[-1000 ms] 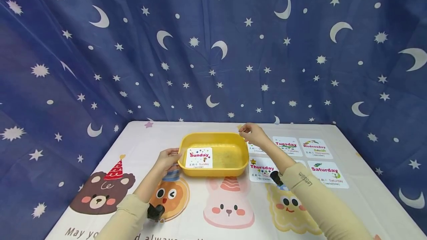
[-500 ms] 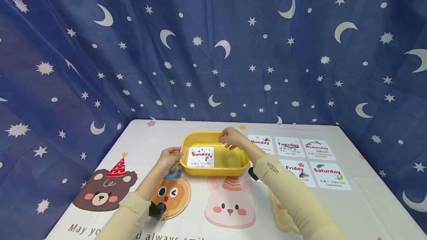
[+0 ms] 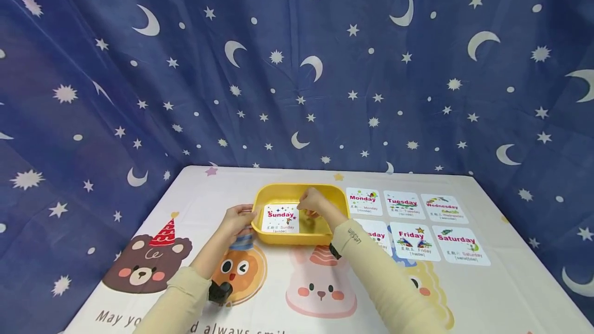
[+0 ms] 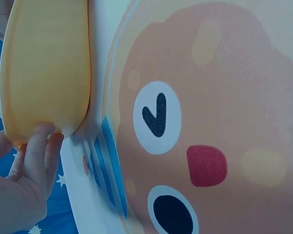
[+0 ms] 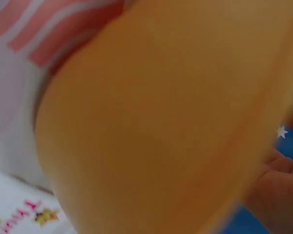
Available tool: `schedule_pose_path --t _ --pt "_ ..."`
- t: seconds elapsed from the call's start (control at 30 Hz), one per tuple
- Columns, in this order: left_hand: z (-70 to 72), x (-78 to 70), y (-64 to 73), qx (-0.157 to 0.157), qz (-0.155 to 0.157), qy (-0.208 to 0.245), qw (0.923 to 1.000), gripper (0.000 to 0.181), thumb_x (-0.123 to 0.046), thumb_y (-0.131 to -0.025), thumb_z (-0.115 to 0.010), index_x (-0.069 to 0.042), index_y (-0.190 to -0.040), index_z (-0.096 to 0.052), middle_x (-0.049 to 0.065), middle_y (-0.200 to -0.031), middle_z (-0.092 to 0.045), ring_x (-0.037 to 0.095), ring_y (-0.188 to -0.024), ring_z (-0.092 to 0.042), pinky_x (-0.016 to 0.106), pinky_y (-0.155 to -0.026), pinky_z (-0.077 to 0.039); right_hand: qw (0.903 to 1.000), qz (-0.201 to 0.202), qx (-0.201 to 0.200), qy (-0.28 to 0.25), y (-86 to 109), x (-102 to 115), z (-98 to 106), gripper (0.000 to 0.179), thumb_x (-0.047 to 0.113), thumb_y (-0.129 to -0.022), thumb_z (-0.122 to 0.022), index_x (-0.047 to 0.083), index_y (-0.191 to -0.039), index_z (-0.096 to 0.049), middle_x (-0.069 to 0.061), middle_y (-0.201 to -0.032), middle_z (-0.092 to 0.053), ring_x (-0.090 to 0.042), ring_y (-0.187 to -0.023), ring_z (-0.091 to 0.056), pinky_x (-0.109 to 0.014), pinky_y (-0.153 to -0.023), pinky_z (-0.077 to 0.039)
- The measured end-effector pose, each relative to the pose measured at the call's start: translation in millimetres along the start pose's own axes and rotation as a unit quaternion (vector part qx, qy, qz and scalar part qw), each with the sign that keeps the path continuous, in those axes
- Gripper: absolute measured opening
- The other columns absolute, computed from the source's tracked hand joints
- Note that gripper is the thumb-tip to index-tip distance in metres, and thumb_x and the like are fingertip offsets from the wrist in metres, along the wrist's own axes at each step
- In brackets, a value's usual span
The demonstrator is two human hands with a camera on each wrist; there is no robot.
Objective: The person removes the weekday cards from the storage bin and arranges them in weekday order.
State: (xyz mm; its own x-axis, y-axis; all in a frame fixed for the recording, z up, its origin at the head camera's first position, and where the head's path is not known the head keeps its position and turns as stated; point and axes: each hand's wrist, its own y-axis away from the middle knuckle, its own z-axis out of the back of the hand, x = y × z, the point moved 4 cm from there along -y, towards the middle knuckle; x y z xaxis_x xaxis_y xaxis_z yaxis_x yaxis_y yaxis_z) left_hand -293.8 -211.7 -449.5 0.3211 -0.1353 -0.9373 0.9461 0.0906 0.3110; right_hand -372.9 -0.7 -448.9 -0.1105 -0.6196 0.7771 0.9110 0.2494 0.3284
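Observation:
A yellow plastic basin stands on the table, with a white card marked Sunday in its left half. My left hand grips the basin's left end. In the left wrist view its fingers lie against the outer wall, the thumb over at the rim. Inside the basin, my right hand has its fingertips right at the card's right edge; I cannot tell whether they pinch it. Most of that hand is hidden behind the basin wall in the right wrist view.
Right of the basin lie two rows of cards: Monday, Tuesday and Wednesday behind, a partly covered card, Friday and Saturday in front. A starry blue curtain hangs behind the table.
My right hand has moved left from the basin's back right corner and down into it, to the Sunday card. My left hand keeps its grip. The head view has shifted slightly.

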Motion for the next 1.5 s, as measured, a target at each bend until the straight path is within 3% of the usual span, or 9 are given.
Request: schedule_pose_path --t 0.17,0.3,0.6,0.73,0.87,1.17,1.3,1.43,1.5 --pt "-2.7 -2.1 -1.3 0.003 -0.002 -0.010 0.9999 0.041 -0.008 -0.096 -0.051 0.005 -0.135 -0.043 0.028 -0.129 -0.051 0.019 -0.085 -0.065 0.023 -0.064 -0.059 0.9998 -0.017 -0.006 0.001 -97.6 -70 -23 0.048 0.009 -0.073 -0.079 0.003 -0.113 -0.053 -0.010 -0.084 -0.053 -0.018 -0.051 -0.049 -0.032 -0.048 -0.048" --pt "-1.8 -3.1 -1.4 -0.002 0.000 -0.008 1.0000 0.041 -0.008 -0.096 -0.052 0.005 -0.134 -0.044 0.029 -0.129 -0.050 0.019 -0.085 -0.065 0.023 -0.063 -0.059 0.9992 -0.021 -0.023 -0.023 -127.2 -91 -34 0.057 0.009 -0.070 -0.082 0.001 -0.117 -0.051 -0.012 -0.098 -0.052 -0.019 -0.056 -0.047 -0.032 -0.049 -0.050" --pt "1.3 0.8 0.6 -0.002 0.003 -0.002 1.0000 0.042 -0.008 -0.096 -0.052 0.005 -0.134 -0.043 0.029 -0.130 -0.050 0.016 -0.082 -0.065 0.027 -0.068 -0.060 0.9981 -0.012 -0.010 0.060 -113.3 -74 -50 0.088 0.026 -0.056 -0.092 -0.003 -0.125 -0.046 -0.020 -0.123 -0.049 -0.028 -0.082 -0.052 -0.036 -0.066 -0.053" --pt "1.5 1.6 0.3 -0.003 0.006 -0.001 1.0000 0.042 -0.008 -0.096 -0.052 0.004 -0.135 -0.043 0.029 -0.130 -0.050 0.015 -0.080 -0.065 0.025 -0.066 -0.059 0.9942 -0.011 -0.031 0.102 -82.1 -53 -50 0.095 0.031 -0.050 -0.094 0.003 -0.125 -0.044 -0.032 -0.143 -0.027 -0.044 -0.113 -0.046 -0.050 -0.091 -0.050" --pt "1.5 1.3 0.7 -0.004 0.006 -0.002 1.0000 0.041 -0.008 -0.096 -0.052 0.004 -0.134 -0.044 0.028 -0.130 -0.051 0.015 -0.080 -0.065 0.024 -0.066 -0.059 0.9890 -0.008 -0.059 0.136 -59.0 -40 -49 0.108 0.035 -0.048 -0.095 0.003 -0.132 -0.034 -0.036 -0.144 -0.020 -0.053 -0.120 -0.038 -0.059 -0.096 -0.045" --pt "0.1 0.7 1.9 -0.002 0.001 -0.008 1.0000 0.041 -0.009 -0.096 -0.052 0.005 -0.133 -0.044 0.028 -0.128 -0.052 0.013 -0.078 -0.065 0.025 -0.067 -0.060 0.9979 -0.021 -0.041 0.045 -10.7 -13 -31 0.117 0.002 -0.064 -0.085 -0.008 -0.145 -0.002 -0.035 -0.149 -0.018 -0.041 -0.135 -0.032 -0.046 -0.116 -0.029" --pt "0.2 0.5 1.7 -0.001 0.001 -0.009 1.0000 0.041 -0.009 -0.096 -0.052 0.004 -0.134 -0.044 0.027 -0.128 -0.052 0.011 -0.076 -0.064 0.025 -0.067 -0.060 0.9987 0.010 -0.038 0.034 -29.6 -28 -34 0.124 0.005 -0.064 -0.085 -0.007 -0.145 0.006 -0.034 -0.146 -0.028 -0.035 -0.123 -0.046 -0.040 -0.113 -0.035" --pt "0.8 0.4 1.3 0.000 -0.002 -0.010 0.9999 0.041 -0.009 -0.096 -0.052 0.005 -0.134 -0.043 0.028 -0.128 -0.052 0.011 -0.076 -0.064 0.025 -0.067 -0.060 0.9985 0.033 -0.034 0.028 -60.4 -48 -37 0.109 0.008 -0.063 -0.087 0.002 -0.143 -0.014 -0.026 -0.131 -0.047 -0.030 -0.103 -0.052 -0.035 -0.097 -0.046" --pt "1.4 0.9 1.4 0.002 -0.003 -0.009 1.0000 0.042 -0.009 -0.096 -0.052 0.005 -0.134 -0.043 0.029 -0.129 -0.051 0.011 -0.077 -0.065 0.025 -0.068 -0.060 0.9991 0.037 -0.018 0.007 -75.3 -57 -39 0.094 0.001 -0.065 -0.083 0.005 -0.137 -0.023 -0.020 -0.115 -0.052 -0.030 -0.089 -0.052 -0.036 -0.079 -0.051"
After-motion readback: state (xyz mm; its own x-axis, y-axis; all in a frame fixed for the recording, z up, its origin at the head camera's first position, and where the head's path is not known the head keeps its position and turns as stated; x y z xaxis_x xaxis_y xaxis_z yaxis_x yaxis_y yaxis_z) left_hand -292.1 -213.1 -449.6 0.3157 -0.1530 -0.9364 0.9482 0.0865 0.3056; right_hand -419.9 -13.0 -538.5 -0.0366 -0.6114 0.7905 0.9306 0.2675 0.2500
